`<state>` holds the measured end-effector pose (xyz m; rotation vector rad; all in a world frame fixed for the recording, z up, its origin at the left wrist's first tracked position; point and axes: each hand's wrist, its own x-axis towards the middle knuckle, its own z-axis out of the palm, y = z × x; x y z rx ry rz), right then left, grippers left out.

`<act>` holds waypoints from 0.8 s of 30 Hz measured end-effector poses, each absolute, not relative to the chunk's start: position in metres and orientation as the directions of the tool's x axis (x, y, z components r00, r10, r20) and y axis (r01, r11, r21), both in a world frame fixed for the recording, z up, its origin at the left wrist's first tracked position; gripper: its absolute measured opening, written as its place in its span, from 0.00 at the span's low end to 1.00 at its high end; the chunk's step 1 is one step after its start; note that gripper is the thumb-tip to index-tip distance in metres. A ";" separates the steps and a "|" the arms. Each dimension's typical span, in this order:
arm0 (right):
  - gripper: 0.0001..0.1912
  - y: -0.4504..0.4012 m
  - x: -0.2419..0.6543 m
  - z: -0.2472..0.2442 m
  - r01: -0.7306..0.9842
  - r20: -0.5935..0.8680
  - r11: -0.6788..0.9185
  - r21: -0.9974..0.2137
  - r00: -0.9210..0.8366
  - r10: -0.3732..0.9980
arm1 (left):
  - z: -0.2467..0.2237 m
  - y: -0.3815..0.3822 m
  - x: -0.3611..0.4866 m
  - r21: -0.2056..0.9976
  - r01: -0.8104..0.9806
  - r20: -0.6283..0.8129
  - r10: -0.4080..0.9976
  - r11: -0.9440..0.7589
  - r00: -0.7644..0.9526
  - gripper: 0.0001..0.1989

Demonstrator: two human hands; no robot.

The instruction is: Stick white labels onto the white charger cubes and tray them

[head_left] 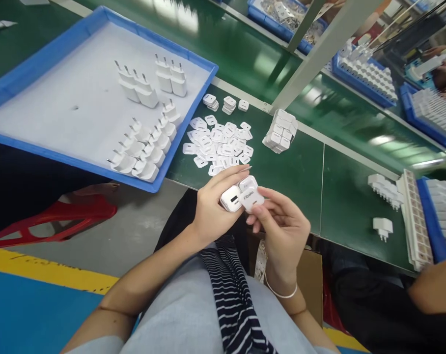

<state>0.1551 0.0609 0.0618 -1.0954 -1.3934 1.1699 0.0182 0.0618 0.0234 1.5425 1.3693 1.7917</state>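
Note:
My left hand (214,209) is closed around white plug chargers. One charger (228,200) faces me with a dark port in its end, and the end of a second white piece (248,183) shows beside it. Between thumb and fingers, my right hand (284,219) pinches a small white cover plate (251,197) with grey lettering and a small slot. The plate overlaps the ends of the pieces in my left hand; whether it touches them I cannot tell. Just beyond my hands lies a loose heap of similar cover plates (223,142) on the green table (304,172).
A blue-rimmed tray (188,132) at the left holds several white chargers (144,147), pins up. Small stacks of plates (229,104) and a block of white pieces (281,130) stand behind the heap. At right are more chargers (383,226), a slotted rack (416,221) and a person's arm (434,287).

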 end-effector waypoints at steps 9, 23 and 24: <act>0.13 0.054 0.130 0.061 -0.103 0.118 0.103 -0.989 -0.152 0.981 | 0.016 0.057 0.016 0.830 0.334 0.548 0.763 -0.447 -0.342 0.21; 0.08 0.054 0.132 0.061 -0.083 -0.017 -0.036 -0.996 -0.222 0.975 | 0.013 0.053 0.012 0.729 0.492 0.657 0.687 -0.476 -0.309 0.19; 0.07 0.055 0.132 0.061 -0.076 -0.022 -0.041 -0.996 -0.228 0.973 | 0.013 0.053 0.012 0.726 0.497 0.659 0.686 -0.475 -0.307 0.19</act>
